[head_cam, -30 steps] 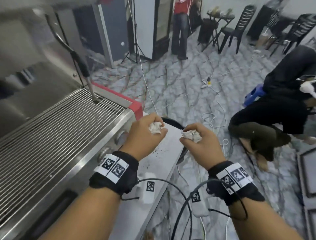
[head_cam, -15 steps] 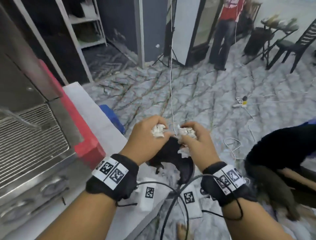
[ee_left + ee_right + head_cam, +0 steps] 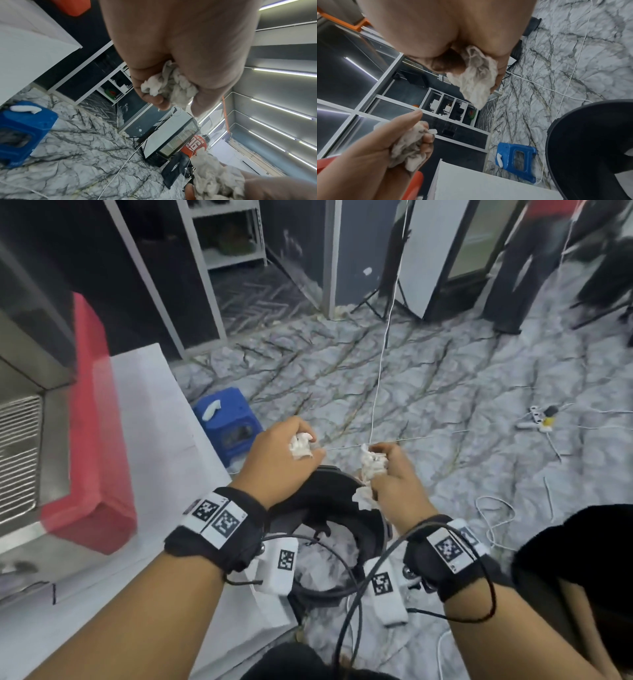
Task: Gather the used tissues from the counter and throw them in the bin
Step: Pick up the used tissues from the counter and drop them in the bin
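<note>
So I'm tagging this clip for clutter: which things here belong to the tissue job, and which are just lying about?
Part of the job:
- left hand gripping a crumpled tissue wad
- right hand gripping a second tissue wad
- black bin below both hands
- white counter

Just lying about:
- blue stool
- power strip on the floor
- red-edged steel machine

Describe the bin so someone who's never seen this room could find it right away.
Start at the white counter with the red-edged machine. Off its near corner, on the marble floor, stands the bin, right under both hands. It is round and black, unlike the square blue stool beyond it.
</note>
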Demonstrator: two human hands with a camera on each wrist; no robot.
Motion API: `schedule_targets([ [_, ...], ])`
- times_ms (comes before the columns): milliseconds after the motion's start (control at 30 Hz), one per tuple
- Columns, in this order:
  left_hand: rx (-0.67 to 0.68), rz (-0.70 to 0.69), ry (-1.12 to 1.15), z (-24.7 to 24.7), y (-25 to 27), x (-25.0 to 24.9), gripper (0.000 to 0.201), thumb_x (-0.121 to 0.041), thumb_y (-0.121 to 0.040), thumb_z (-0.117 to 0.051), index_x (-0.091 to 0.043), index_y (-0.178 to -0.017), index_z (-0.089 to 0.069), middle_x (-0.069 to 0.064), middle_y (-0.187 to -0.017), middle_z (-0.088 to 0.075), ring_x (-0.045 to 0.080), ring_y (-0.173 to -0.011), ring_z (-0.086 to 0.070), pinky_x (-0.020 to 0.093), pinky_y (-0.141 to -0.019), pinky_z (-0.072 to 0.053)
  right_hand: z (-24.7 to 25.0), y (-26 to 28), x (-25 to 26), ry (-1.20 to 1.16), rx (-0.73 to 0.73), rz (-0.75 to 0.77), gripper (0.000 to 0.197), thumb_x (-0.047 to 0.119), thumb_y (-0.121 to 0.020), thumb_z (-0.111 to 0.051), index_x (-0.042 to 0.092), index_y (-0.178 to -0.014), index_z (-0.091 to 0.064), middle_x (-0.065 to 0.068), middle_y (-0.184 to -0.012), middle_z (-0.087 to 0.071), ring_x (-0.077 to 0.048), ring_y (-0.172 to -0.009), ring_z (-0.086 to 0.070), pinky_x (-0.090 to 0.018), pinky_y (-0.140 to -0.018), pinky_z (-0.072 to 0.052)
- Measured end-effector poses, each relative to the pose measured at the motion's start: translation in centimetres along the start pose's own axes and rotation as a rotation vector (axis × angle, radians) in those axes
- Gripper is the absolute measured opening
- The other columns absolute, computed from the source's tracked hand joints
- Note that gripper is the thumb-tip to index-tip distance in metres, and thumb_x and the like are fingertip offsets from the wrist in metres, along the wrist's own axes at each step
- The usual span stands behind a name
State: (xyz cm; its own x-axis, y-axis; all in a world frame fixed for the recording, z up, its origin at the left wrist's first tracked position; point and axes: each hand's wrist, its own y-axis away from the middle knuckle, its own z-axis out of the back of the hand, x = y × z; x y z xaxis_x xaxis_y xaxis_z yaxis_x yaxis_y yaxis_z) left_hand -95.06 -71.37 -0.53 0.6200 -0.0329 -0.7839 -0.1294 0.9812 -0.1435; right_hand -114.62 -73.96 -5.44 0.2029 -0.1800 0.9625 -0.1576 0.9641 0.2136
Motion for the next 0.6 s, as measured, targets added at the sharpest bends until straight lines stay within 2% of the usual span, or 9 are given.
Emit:
schedule_targets([
  [33, 0.003, 0.004, 0.000, -0.3, -0.5, 0.0, 0.017, -0.028, -0.080, -0.075, -0.024, -0.086, -0.059, -0.011, -0.077, -0.058, 0.004, -0.068, -0.053, 0.018, -0.058, -0.036, 0.2, -0.5, -0.1, 0.062, 0.018, 0.016, 0.051, 0.013, -0.068, -0.043, 0.049, -0.104, -0.050, -0.019, -0.122, -0.054, -0.030, -0.095, -0.059, -0.044, -0.078, -0.055],
  [67, 0.012, 0.014, 0.009, -0.5, -0.9, 0.1, 0.018, -0.028, -0.080, -0.075, -0.025, -0.087, -0.058, -0.011, -0.077, -0.058, 0.004, -0.068, -0.053, 0.020, -0.059, -0.037, 0.4, -0.9, -0.2, 0.119, 0.031, 0.020, 0.051, 0.013, -0.071, -0.042, 0.053, -0.102, -0.048, -0.016, -0.122, -0.054, -0.030, -0.100, -0.059, -0.045, -0.085, -0.053],
  [167, 0.052, 0.059, 0.048, -1.1, -1.8, 0.5, 0.024, -0.026, -0.080, -0.074, -0.025, -0.094, -0.055, -0.010, -0.087, -0.058, 0.007, -0.074, -0.055, 0.026, -0.063, -0.043, 0.9, -2.1, -0.1, 0.184, 0.090, 0.024, 0.050, 0.004, -0.083, -0.040, 0.049, -0.105, -0.043, -0.012, -0.117, -0.053, -0.017, -0.076, -0.055, -0.028, -0.067, -0.046],
  [233, 0.068, 0.114, 0.065, -1.6, -2.3, 1.0, 0.029, -0.024, -0.080, -0.073, -0.026, -0.101, -0.052, -0.008, -0.098, -0.058, 0.007, -0.081, -0.056, 0.025, -0.067, -0.043, 1.1, -3.3, -0.3, 0.209, 0.139, 0.045, 0.050, 0.003, -0.084, -0.040, 0.046, -0.110, -0.041, -0.015, -0.119, -0.052, -0.016, -0.071, -0.052, -0.024, -0.063, -0.043],
  [300, 0.088, 0.175, 0.106, -2.1, -2.9, 1.6, 0.032, -0.024, -0.083, -0.070, -0.026, -0.108, -0.050, -0.003, -0.108, -0.055, 0.009, -0.090, -0.055, 0.025, -0.071, -0.041, 1.3, -5.0, -0.8, 0.211, 0.165, 0.060, 0.050, 0.006, -0.083, -0.042, 0.046, -0.113, -0.041, -0.016, -0.117, -0.054, -0.021, -0.072, -0.054, -0.032, -0.063, -0.047],
  [367, 0.102, 0.236, 0.163, -2.8, -3.7, 2.0, 0.032, -0.026, -0.088, -0.065, -0.025, -0.115, -0.048, -0.001, -0.115, -0.052, 0.010, -0.099, -0.053, 0.022, -0.075, -0.038, 1.3, -6.9, -1.4, 0.194, 0.187, 0.041, 0.049, 0.004, -0.084, -0.048, 0.040, -0.119, -0.046, -0.013, -0.113, -0.058, -0.023, -0.076, -0.058, -0.038, -0.070, -0.053],
  [433, 0.080, 0.292, 0.194, -3.9, -4.8, 2.6, 0.034, -0.033, -0.092, -0.061, -0.025, -0.121, -0.045, -0.003, -0.121, -0.049, 0.012, -0.106, -0.051, 0.022, -0.082, -0.037, 1.4, -9.2, -2.3, 0.158, 0.204, 0.035, 0.047, 0.004, -0.082, -0.056, 0.028, -0.123, -0.054, -0.007, -0.109, -0.064, -0.015, -0.080, -0.063, -0.032, -0.073, -0.053],
  [500, 0.038, 0.359, 0.191, -5.5, -5.9, 3.3, 0.034, -0.037, -0.094, -0.055, -0.026, -0.124, -0.042, -0.004, -0.125, -0.046, 0.012, -0.106, -0.053, 0.028, -0.087, -0.040, 1.6, -11.7, -3.1, 0.167, 0.237, 0.034, 0.046, 0.008, -0.079, -0.063, 0.024, -0.122, -0.061, -0.002, -0.105, -0.070, -0.012, -0.084, -0.066, -0.027, -0.075, -0.054],
  [600, -0.019, 0.480, 0.140, -8.7, -7.2, 4.9, 0.033, -0.031, -0.095, -0.052, -0.029, -0.125, -0.038, 0.000, -0.128, -0.046, 0.012, -0.100, -0.056, 0.031, -0.087, -0.044, 2.2, -15.3, -5.2, 0.188, 0.348, -0.036, 0.046, 0.005, -0.079, -0.069, 0.021, -0.123, -0.064, 0.002, -0.102, -0.073, -0.011, -0.087, -0.070, -0.027, -0.078, -0.057],
])
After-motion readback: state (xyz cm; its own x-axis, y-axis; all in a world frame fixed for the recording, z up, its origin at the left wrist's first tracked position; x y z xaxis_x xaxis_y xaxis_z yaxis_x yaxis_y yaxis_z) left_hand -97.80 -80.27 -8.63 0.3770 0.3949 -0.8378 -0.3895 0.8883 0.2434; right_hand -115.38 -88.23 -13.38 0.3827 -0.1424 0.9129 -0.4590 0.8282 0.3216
